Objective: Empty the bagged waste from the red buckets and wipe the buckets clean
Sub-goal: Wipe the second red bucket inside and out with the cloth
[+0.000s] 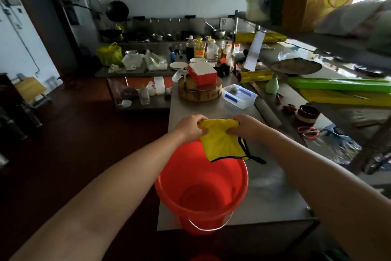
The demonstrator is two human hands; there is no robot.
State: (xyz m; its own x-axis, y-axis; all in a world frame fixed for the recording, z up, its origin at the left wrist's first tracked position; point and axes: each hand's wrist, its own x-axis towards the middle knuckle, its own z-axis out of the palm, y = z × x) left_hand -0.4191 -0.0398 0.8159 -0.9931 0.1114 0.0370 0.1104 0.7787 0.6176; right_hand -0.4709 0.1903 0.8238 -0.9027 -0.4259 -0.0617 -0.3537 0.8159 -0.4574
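Both hands, the left hand (pixel 193 126) and right hand (pixel 246 126), pinch the top corners of a yellow black-edged cloth (pixel 222 144) hanging over the far rim of the empty red bucket (pixel 201 193) standing on the steel table (pixel 273 193).

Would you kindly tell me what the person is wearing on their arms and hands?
Nothing visible. The left hand and right hand are ungloved, with no rings, watch or bracelet showing. The left forearm and right forearm are bare; no sleeve shows.
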